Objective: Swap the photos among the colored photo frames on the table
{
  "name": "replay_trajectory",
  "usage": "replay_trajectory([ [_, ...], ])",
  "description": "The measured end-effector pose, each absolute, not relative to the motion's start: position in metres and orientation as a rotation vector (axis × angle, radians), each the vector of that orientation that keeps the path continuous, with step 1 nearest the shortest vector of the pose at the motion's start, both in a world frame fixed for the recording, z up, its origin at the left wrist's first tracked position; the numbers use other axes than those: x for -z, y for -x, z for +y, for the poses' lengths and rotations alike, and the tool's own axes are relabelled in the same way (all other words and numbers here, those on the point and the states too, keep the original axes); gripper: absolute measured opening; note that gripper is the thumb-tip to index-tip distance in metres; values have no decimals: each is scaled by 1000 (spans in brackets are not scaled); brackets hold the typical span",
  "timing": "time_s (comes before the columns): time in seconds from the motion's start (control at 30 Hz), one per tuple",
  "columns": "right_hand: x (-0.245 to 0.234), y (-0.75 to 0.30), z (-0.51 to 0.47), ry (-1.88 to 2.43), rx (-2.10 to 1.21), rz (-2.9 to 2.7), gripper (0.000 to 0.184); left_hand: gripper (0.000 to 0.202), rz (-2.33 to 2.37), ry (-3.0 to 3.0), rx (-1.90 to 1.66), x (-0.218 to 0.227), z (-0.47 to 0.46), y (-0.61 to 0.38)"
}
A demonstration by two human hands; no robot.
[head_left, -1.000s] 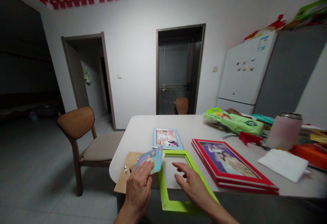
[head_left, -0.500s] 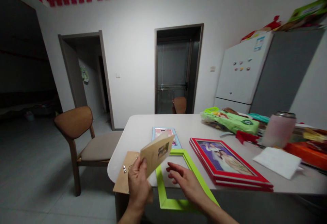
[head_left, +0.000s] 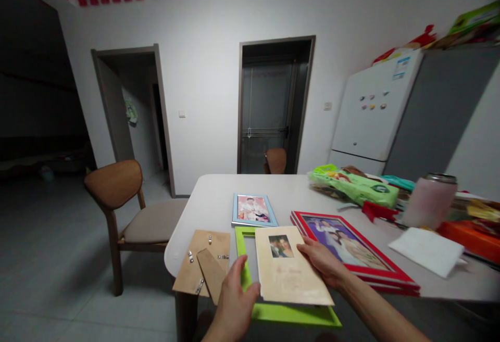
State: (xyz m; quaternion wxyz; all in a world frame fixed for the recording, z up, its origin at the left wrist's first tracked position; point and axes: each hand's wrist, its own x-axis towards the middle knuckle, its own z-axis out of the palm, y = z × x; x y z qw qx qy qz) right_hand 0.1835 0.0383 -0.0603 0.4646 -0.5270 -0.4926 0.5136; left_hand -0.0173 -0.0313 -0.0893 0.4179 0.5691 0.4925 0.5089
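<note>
My right grip (head_left: 322, 261) is closed on the right edge of a cream sheet (head_left: 291, 282) at the lower centre of the frame, thumb on top. My left grip (head_left: 236, 298) is open, fingers and thumb spread by the sheet's left edge; I can't tell whether the thumb touches it. The sheet lies across the green frame (head_left: 297, 315), hiding most of its opening. At lower left, a brown backing board (head_left: 185, 274) with metal clips lies on the tabletop (head_left: 213, 201), its stand leg partly behind my left hand. A blue photo frame (head_left: 254, 210) lies just beyond the green one. Stacked red frames (head_left: 347, 248) crowd close on the right, my forearm crossing their near corner. Farther right are a folded white paper (head_left: 427, 248), a pink jar (head_left: 432, 201) and a green packet (head_left: 355, 188).
</note>
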Motion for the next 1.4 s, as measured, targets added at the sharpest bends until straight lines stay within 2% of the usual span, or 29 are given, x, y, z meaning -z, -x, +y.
replay_trajectory([
  [0.1, 67, -175, 43, 1274, -1418, -1225, 42, 53, 1377, -1714, -1039, 91, -38, 18],
  [0.17, 73, -167, 47, 1336, -1358, -1297, 41, 57, 1408, -1818, -951, 92, -41, 17],
  [0.33, 84, -160, 57, 1528, -1051, -1490, 39, 62, 1433, -1989, -759, 88, -44, 17],
  [0.57, 77, -162, 54, 1755, -417, -1914, 31, 59, 1449, -2164, -581, 80, -47, 16],
  [0.8, 78, -162, 45, 2043, -5, -2083, 40, 58, 1434, -2206, -567, 82, -49, 16],
  [0.93, 74, -159, 40, 1981, -21, -2099, 39, 67, 1458, -2198, -587, 78, -49, 50],
  [1.1, 65, -110, 16, 1510, -233, -2213, 36, 75, 1942, -2113, -345, 83, -38, 118],
  [1.23, 72, -48, -2, 1341, -235, -2346, 37, 63, 2136, -2140, -333, 98, -27, 142],
  [1.4, 88, -17, 1, 1323, -262, -2315, 48, 55, 2140, -2200, -549, 109, -21, 139],
])
